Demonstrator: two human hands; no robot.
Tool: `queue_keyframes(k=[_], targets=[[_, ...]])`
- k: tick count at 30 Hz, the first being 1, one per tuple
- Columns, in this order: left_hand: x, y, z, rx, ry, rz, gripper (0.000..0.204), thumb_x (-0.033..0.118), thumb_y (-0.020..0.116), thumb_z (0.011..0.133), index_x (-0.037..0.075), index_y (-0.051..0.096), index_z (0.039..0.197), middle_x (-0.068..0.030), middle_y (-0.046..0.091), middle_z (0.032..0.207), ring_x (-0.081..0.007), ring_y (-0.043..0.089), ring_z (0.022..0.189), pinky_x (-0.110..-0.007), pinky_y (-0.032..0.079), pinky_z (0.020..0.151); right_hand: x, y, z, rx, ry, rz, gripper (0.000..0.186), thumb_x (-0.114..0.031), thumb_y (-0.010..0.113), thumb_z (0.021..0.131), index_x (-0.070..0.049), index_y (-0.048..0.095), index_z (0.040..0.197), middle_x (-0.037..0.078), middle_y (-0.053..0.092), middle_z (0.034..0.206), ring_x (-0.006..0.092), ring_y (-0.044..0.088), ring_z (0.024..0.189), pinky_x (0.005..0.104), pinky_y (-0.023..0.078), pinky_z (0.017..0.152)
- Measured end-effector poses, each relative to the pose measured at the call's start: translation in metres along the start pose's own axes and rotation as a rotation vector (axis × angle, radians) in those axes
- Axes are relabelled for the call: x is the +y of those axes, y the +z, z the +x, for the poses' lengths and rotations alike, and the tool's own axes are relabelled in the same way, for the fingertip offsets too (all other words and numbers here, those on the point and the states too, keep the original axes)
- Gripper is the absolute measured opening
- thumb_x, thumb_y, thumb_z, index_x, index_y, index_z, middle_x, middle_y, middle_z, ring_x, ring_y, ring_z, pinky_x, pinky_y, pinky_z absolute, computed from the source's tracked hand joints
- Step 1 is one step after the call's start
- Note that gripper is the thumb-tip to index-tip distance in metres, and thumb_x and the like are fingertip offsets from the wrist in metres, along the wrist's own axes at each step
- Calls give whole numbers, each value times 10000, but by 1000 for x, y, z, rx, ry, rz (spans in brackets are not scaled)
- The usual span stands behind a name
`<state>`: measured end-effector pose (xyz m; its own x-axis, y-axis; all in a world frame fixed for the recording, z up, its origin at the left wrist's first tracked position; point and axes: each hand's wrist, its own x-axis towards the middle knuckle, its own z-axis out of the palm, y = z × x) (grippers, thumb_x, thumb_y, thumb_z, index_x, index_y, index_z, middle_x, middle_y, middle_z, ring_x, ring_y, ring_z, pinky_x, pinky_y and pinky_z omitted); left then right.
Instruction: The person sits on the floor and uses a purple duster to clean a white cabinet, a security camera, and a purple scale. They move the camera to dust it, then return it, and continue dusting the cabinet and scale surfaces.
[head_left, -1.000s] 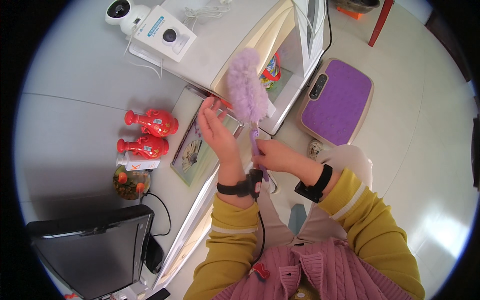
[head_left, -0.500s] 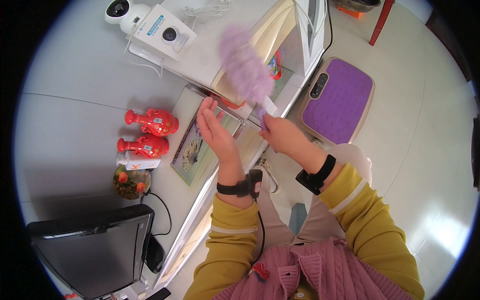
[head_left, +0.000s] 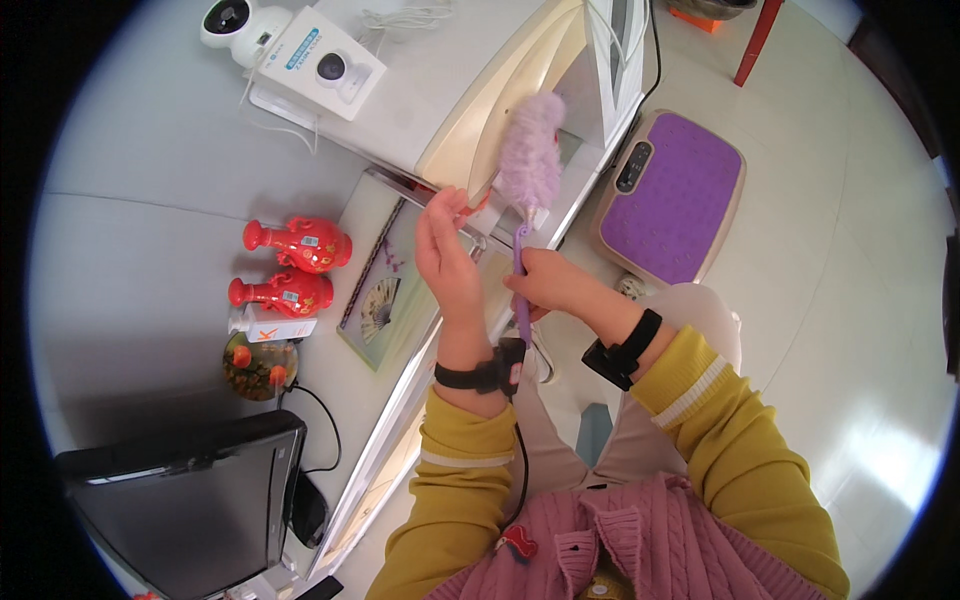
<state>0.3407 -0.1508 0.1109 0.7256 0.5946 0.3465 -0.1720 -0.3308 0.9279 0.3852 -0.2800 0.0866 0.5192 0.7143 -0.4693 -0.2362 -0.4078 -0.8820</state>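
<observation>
A fluffy lilac feather duster (head_left: 532,155) has its head over the shelf opening at the cabinet's curved cream side. My right hand (head_left: 548,280) is wrapped round its purple handle (head_left: 521,262), and the handle's end sticks out below my fist. To the left, my left hand (head_left: 447,250) is raised with its fingers stretched out and nothing in it. Its fingertips are close to the lower edge of the cream panel (head_left: 500,90); I cannot tell whether they touch it. Beneath that hand lies a glass-topped picture with a fan (head_left: 382,308).
Two red vases (head_left: 310,245), a white box and a round decorated plate (head_left: 258,368) stand along the wall. A black monitor (head_left: 190,500) is at the lower left. A white camera (head_left: 240,30) and its box (head_left: 320,62) sit on top. A purple vibration plate (head_left: 675,200) lies on the floor.
The duster has swung right from over the cream panel's left part, its handle now nearly upright in view. My right hand has shifted slightly left and down; my left hand moved slightly right.
</observation>
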Motion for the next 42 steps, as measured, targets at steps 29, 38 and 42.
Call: queue_keyframes(k=[29,38,42], targets=[[-36,-3,3,-207,-690,33,462,373,608,974,28,601,1280,-81,635,1246,-189,593,1154,-336,491,920,-12,-49,-28,331,-113,446,289,-281,538,992,-12,597,1079,29,565,675,125,507,438,281,425,408],[-43,-1,13,-126,-729,-170,515,292,596,970,-9,474,1370,-103,555,1309,-247,548,1216,-376,500,928,1,-26,-22,318,-169,245,327,-294,511,1008,16,579,1085,28,547,661,121,506,435,281,413,398],[-50,2,11,-77,-731,-265,483,249,605,962,1,483,1358,-103,563,1302,-240,549,1203,-378,500,922,17,-10,-5,177,21,124,286,-243,504,987,26,590,1035,52,578,676,149,554,453,307,452,415]])
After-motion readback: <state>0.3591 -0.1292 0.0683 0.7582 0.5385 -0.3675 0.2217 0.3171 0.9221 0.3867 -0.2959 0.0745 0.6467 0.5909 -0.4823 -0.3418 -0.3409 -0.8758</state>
